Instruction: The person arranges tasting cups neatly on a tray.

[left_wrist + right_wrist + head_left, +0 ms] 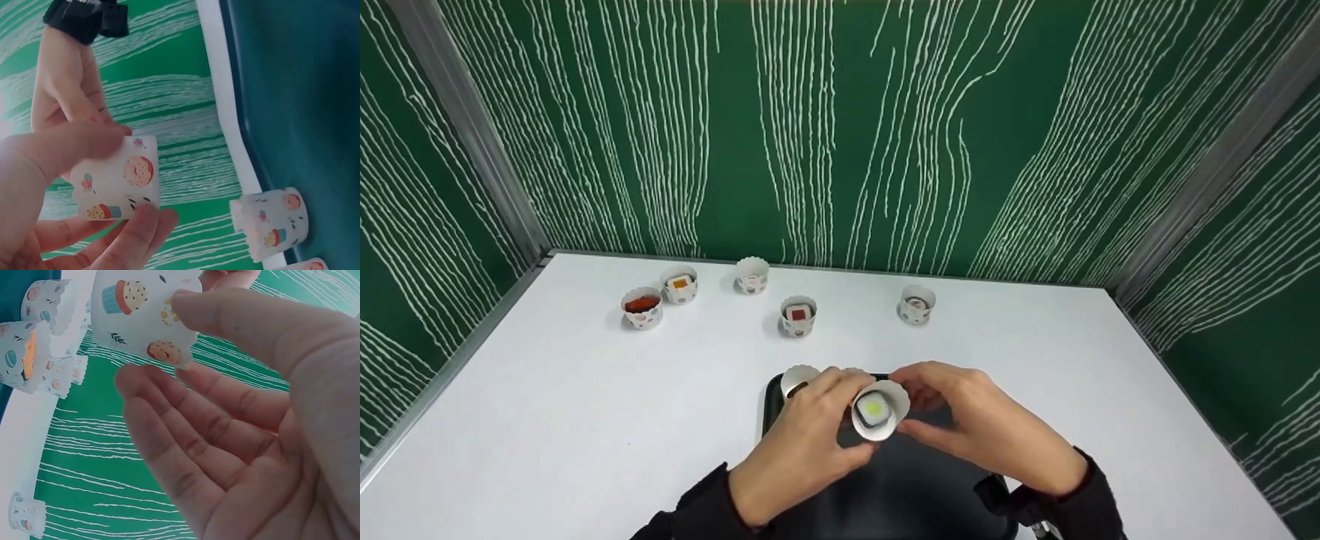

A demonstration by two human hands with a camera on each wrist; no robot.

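Note:
Above the black tray (907,487), a paper baking cup (896,397) with printed cupcakes and donuts tilts its open mouth toward the head camera. Inside it sits a white block (874,409) with a yellow-green square. My left hand (810,431) grips the cup's side, thumb opposite the curled fingers in the left wrist view. From the other side, my right hand (971,416) holds the cup near its scalloped rim. The right wrist view shows its thumb on the wall, with the other fingers loosely bent below the cup (140,315).
A dark-filled cup (799,379) stands at the tray's far edge, another partly hidden beside it. Farther back on the white table (585,420) are cups with red-orange filling (645,316), an orange square (680,283), a red square (798,315), and others. Green walls (870,150) enclose the table.

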